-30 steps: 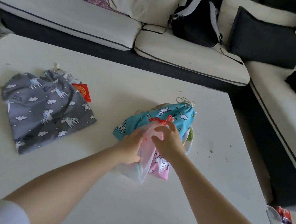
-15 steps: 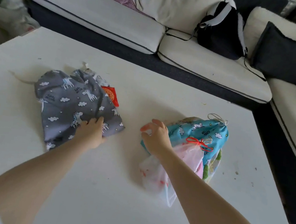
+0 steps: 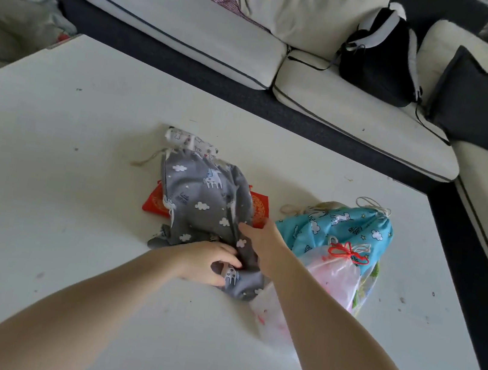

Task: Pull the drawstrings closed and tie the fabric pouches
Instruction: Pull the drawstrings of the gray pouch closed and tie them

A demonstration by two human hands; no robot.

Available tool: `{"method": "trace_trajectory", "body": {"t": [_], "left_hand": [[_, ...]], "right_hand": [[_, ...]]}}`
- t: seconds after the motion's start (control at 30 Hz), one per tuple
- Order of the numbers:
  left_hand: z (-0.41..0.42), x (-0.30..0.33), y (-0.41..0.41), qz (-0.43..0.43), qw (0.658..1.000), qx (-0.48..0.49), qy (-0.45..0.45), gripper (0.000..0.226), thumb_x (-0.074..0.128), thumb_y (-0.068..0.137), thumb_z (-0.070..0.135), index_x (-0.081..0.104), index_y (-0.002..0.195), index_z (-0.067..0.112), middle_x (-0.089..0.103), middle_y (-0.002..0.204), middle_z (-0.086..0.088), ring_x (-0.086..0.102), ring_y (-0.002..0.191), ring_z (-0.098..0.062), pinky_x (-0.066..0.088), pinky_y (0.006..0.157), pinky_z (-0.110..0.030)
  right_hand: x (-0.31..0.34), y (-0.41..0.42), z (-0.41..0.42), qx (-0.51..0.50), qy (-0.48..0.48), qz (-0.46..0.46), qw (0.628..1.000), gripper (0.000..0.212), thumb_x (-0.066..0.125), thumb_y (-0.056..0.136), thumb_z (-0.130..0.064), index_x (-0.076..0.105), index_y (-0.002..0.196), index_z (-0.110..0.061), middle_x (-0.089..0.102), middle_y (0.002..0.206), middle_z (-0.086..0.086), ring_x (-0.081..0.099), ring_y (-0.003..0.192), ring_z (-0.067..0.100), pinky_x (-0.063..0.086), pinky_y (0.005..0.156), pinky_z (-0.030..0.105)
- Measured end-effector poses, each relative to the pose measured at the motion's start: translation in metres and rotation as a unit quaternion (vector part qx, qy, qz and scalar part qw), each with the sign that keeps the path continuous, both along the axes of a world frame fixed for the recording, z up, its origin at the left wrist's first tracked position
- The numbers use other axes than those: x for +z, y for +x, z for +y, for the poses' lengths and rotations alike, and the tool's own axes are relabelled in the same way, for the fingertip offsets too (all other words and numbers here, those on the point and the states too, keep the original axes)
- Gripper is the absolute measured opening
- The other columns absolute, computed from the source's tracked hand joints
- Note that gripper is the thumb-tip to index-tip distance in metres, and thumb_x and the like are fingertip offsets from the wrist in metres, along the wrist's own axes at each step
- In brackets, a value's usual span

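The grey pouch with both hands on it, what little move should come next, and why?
Probably reach for its cords. The left hand grips the near end of the grey pouch, the right hand rests on it, and the drawstring lies loose at the far, untied mouth.

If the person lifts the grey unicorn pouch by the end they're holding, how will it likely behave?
The grey pouch would probably sag: it lies creased and bunched where the left hand grips it. It looks flat, so likely light. Dragging it may shift the red packet under it, and its loose drawstring would likely trail.
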State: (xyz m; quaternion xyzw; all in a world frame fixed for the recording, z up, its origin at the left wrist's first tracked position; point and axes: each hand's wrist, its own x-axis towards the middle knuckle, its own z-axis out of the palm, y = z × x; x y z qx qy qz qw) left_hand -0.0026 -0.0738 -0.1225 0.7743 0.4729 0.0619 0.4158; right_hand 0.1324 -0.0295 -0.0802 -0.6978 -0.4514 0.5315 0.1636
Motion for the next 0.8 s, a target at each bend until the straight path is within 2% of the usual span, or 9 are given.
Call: {"method": "trace_trajectory", "body": {"t": [0.1, 0.2, 0.27, 0.4, 0.43, 0.53, 0.6, 0.7, 0.8], "left_hand": [[0.002, 0.015, -0.004, -0.031, 0.998, 0.043, -0.039, 0.036, 0.048, 0.084, 0.007, 0.067, 0.108, 0.026, 0.061, 0.121, 0.012, 0.051, 0.097, 0.006, 0.031, 0.085, 0.001], [0.012, 0.038, -0.017, -0.083, 0.978, 0.188, 0.015, 0.039, 0.046, 0.078, -0.004, 0.069, 0.067, 0.025, 0.071, 0.083, 0.005, 0.061, 0.08, -0.005, 0.046, 0.085, -0.021], [0.019, 0.048, -0.028, -0.107, 0.927, 0.344, 0.107, 0.038, 0.047, 0.077, -0.006, 0.06, 0.055, 0.021, 0.064, 0.065, 0.003, 0.058, 0.07, -0.016, 0.045, 0.074, -0.03], [0.028, 0.072, -0.021, -0.119, 0.801, 0.53, 0.251, 0.012, 0.047, 0.081, 0.002, 0.058, 0.079, 0.007, 0.051, 0.077, 0.0, 0.045, 0.072, -0.019, 0.029, 0.066, -0.021], [0.03, 0.08, -0.013, -0.15, 0.8, 0.535, 0.225, 0.013, 0.046, 0.084, 0.015, 0.056, 0.078, 0.008, 0.051, 0.077, 0.001, 0.046, 0.071, -0.019, 0.032, 0.068, -0.026], [0.025, 0.109, 0.013, -0.22, 0.835, 0.504, -0.032, 0.065, 0.029, 0.075, 0.074, 0.061, 0.09, 0.019, 0.061, 0.088, 0.001, 0.058, 0.083, -0.02, 0.044, 0.079, -0.035], [0.017, 0.123, 0.021, -0.218, 0.868, 0.435, -0.103, 0.089, 0.031, 0.058, 0.089, 0.066, 0.099, 0.019, 0.069, 0.098, -0.001, 0.064, 0.09, -0.022, 0.048, 0.087, -0.038], [0.009, 0.143, 0.028, -0.31, 0.879, 0.337, -0.136, 0.069, 0.057, 0.054, 0.077, 0.073, 0.088, 0.019, 0.074, 0.088, -0.005, 0.069, 0.085, -0.025, 0.053, 0.081, -0.034], [-0.001, 0.167, 0.04, -0.409, 0.871, 0.234, -0.137, 0.025, 0.067, 0.068, 0.045, 0.075, 0.078, 0.024, 0.074, 0.08, -0.004, 0.07, 0.075, -0.02, 0.055, 0.065, -0.025]], "right_hand": [[0.002, 0.0, -0.003, -0.079, -0.053, 0.125, 0.988, 0.036, 0.07, 0.076, -0.02, 0.058, 0.106, -0.004, 0.069, 0.099, 0.016, 0.065, 0.093, 0.032, 0.053, 0.087, 0.045], [0.012, 0.006, -0.01, -0.11, -0.049, 0.248, 0.961, 0.009, 0.058, 0.08, -0.007, 0.063, 0.086, -0.005, 0.07, 0.068, 0.011, 0.068, 0.062, 0.025, 0.056, 0.062, 0.034], [0.019, 0.016, -0.013, -0.143, -0.041, 0.316, 0.937, 0.014, 0.055, 0.079, -0.005, 0.068, 0.075, -0.006, 0.07, 0.065, 0.012, 0.068, 0.057, 0.025, 0.055, 0.057, 0.032], [0.035, 0.038, -0.023, -0.167, 0.003, 0.383, 0.909, 0.022, 0.049, 0.083, -0.004, 0.068, 0.072, -0.005, 0.071, 0.067, 0.012, 0.069, 0.061, 0.024, 0.054, 0.059, 0.03], [0.04, 0.041, -0.027, -0.159, 0.012, 0.4, 0.902, 0.024, 0.046, 0.084, -0.002, 0.066, 0.072, -0.004, 0.071, 0.068, 0.013, 0.069, 0.063, 0.024, 0.055, 0.061, 0.031], [0.058, 0.046, -0.038, -0.126, 0.031, 0.436, 0.891, 0.027, 0.039, 0.082, 0.006, 0.065, 0.079, -0.001, 0.07, 0.073, 0.016, 0.069, 0.069, 0.027, 0.056, 0.064, 0.033], [0.074, 0.053, -0.047, -0.091, 0.062, 0.453, 0.885, 0.036, 0.037, 0.076, 0.009, 0.069, 0.065, -0.004, 0.067, 0.066, 0.013, 0.068, 0.066, 0.026, 0.056, 0.065, 0.032], [0.106, 0.069, -0.063, -0.037, 0.096, 0.493, 0.864, 0.022, 0.045, 0.063, 0.0, 0.066, 0.069, -0.004, 0.065, 0.07, 0.013, 0.064, 0.074, 0.03, 0.051, 0.078, 0.038], [0.138, 0.087, -0.072, 0.008, 0.139, 0.552, 0.822, 0.026, 0.053, 0.077, -0.028, 0.063, 0.093, -0.009, 0.069, 0.088, 0.011, 0.065, 0.086, 0.027, 0.053, 0.08, 0.037]]}}
